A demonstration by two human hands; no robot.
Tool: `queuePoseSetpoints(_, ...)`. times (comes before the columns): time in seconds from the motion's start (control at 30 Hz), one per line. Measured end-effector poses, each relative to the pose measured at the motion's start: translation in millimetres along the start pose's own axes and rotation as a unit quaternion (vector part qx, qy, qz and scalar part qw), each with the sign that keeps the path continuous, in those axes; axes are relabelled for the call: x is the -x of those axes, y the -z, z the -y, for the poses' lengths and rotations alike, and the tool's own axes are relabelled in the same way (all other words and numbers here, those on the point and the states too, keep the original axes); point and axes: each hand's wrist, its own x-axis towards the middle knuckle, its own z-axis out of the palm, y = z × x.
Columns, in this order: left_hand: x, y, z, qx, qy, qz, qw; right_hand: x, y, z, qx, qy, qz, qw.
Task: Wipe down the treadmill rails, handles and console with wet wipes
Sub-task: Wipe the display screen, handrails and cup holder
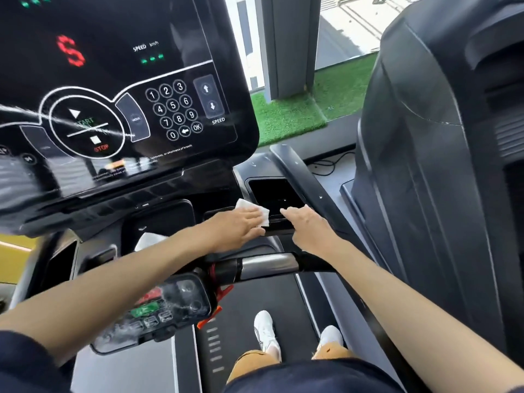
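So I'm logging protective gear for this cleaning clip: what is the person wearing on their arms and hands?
No gloves: the left hand and right hand are bare, with no watch, ring or wristband in view. Both forearms are uncovered. A dark navy short sleeve covers the left upper arm. The right arm is bare to the frame edge.

Far right of centre, a strip of green artificial turf (pixel 286 120) is lying along the floor edge. A grey pillar (pixel 289 43) is standing upright on it, in front of a window that is showing pale outdoor paving (pixel 348 26). A black cable (pixel 329 165) is trailing across the dark floor near the turf. A neighbouring dark grey machine (pixel 425 165) is filling the right side. A yellow surface (pixel 14 245) is showing at the left edge.
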Motion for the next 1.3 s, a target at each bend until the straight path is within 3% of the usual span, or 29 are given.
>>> queuePoseSetpoints(0.1, -13.0, 18.9, 25.3, -0.074, 0.005, 0.002, 0.997, -6.1, -1.1, -2.1, 0.015, -0.004, 0.023, 1.0)
queuePoseSetpoints(0.2, -28.6, 21.0, 32.0, -0.134, 0.088, -0.004, 0.987, -9.6, 2.8, -2.9, 0.014, -0.007, 0.035, 0.999)
queuePoseSetpoints(0.27, -22.8, 9.4, 12.0, -0.096, 0.112, 0.028, 0.989, -9.7, 1.9, -4.2, 0.008, -0.004, 0.038, 0.999)
queuePoseSetpoints(0.37, -4.6, -1.3, 1.3, -0.02, 0.074, 0.06, 0.995, -9.7, -2.2, -6.2, 0.006, 0.0, 0.032, 0.999)
queuePoseSetpoints(0.43, -9.8, 2.7, 6.5, -0.034, 0.077, 0.056, 0.995, -10.1, -2.3, -7.4, 0.004, 0.003, 0.034, 0.999)
queuePoseSetpoints(0.57, -20.8, 4.3, 13.8, -0.037, 0.137, -0.018, 0.99, -6.7, 0.2, -9.5, -0.01, 0.005, 0.04, 0.999)
queuePoseSetpoints(0.73, 9.2, 5.2, 27.7, -0.03, 0.062, -0.08, 0.994, -6.3, 2.2, -10.0, -0.021, 0.013, 0.043, 0.999)
queuePoseSetpoints(0.83, 17.0, 6.5, 39.4, -0.058, 0.063, -0.096, 0.992, -14.8, 11.3, -4.0, -0.033, -0.014, 0.051, 0.998)
queuePoseSetpoints(0.9, 18.2, 8.2, 35.6, -0.058, 0.092, -0.094, 0.99, -20.8, 17.5, 2.3, -0.033, -0.035, 0.045, 0.998)
queuePoseSetpoints(1.0, 19.5, 12.2, 23.7, -0.018, 0.22, -0.132, 0.966, -25.4, 18.8, 11.4, -0.048, -0.051, 0.034, 0.997)
queuePoseSetpoints(1.07, 20.7, 9.6, 20.7, -0.01, 0.275, -0.115, 0.955, -26.5, 13.7, 15.8, -0.055, -0.051, 0.038, 0.996)
queuePoseSetpoints(1.3, 24.7, 9.9, 10.7, -0.064, 0.363, -0.084, 0.926, -30.7, 5.2, 20.9, -0.067, -0.041, 0.046, 0.996)
